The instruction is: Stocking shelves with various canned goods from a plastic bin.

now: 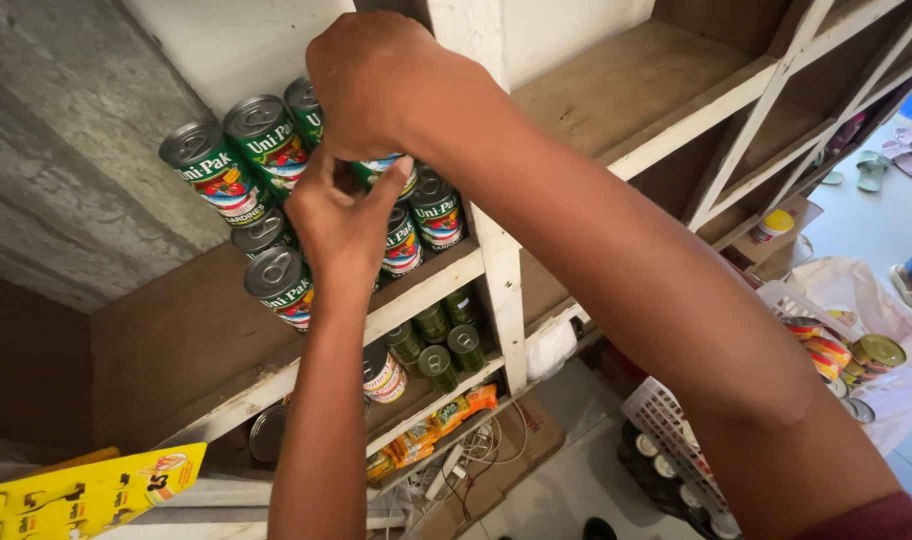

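Both grips closed on can (384,170)

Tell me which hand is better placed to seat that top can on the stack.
Right hand: it lies over the top can. The left hand sits lower, fingertips only touching it from below.

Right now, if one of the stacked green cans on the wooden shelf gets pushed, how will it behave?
The stacked cans look like rigid metal, so they probably would not dent. They stand two high, so a pushed upper can may tip off. Being round, a fallen one would likely roll along the shelf. Both the left hand and right hand grip one.
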